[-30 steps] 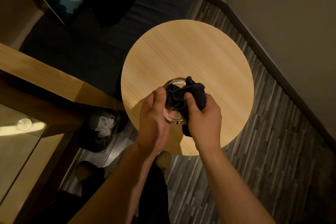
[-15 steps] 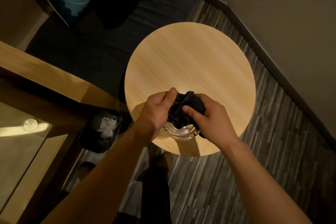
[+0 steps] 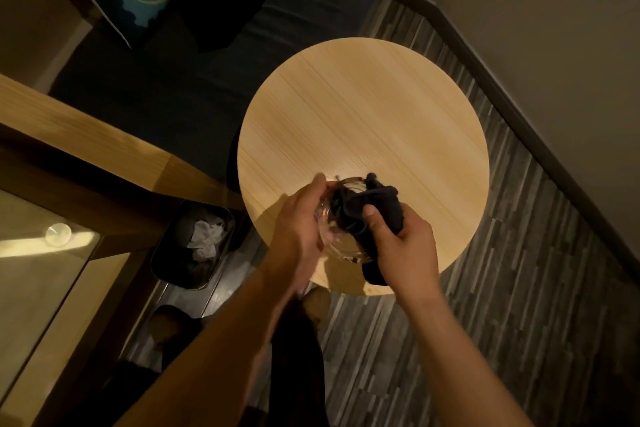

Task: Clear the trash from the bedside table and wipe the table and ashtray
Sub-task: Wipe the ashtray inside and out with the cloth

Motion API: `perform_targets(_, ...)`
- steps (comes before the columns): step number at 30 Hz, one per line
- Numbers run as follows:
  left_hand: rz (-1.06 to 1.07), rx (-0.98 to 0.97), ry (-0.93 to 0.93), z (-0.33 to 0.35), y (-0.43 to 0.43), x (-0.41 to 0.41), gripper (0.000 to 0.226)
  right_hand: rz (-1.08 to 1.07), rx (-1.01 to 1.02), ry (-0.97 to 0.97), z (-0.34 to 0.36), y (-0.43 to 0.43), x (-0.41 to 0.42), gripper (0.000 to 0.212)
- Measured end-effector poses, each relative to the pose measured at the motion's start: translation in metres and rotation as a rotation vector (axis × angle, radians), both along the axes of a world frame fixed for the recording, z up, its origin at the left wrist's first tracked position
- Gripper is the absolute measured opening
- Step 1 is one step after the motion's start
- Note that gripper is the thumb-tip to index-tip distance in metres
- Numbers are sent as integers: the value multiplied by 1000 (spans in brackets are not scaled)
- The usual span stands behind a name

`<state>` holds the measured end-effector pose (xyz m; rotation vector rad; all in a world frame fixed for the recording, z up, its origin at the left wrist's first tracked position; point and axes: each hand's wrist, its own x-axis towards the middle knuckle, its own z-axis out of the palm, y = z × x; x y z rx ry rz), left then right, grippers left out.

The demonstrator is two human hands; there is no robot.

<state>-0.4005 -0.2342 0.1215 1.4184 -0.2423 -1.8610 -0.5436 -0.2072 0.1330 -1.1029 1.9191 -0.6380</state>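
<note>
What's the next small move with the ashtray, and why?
Probably keep turning the glass ashtray in the left hand while the right hand works the dark cloth around the bowl. The cloth is bunched inside it, the ashtray is held above the table, and the top shows no trash, so finishing the wipe comes first.

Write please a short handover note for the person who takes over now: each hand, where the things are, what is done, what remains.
Left hand: holds the glass ashtray above the near edge of the round table.
Right hand: presses the dark cloth into the ashtray.
Done: no trash shows on the tabletop; crumpled paper lies in the bin on the floor.
Left: finish wiping the ashtray and set it down. Whether the table is wiped cannot be told.
</note>
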Motion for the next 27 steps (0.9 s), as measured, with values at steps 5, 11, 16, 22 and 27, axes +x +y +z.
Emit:
perform_targets(5,-240,20,-18,8,-26,14,39,382,-11,18,12,-29,-20,16)
perform_targets(11,-149,-115,-61,8,-22,5,35,91,-69,-9,4,-17,1,14)
perform_targets(16,143,-99,-60,5,0,-15,28,-261,-82,-48,-4,8,22,25)
perform_targets(22,284,-124,170,2,16,-27,29,-419,-21,-109,-6,14,32,28)
perform_targets(27,-231,-20,189,-4,-18,15,45,105,9,-16,6,-2,-12,13)
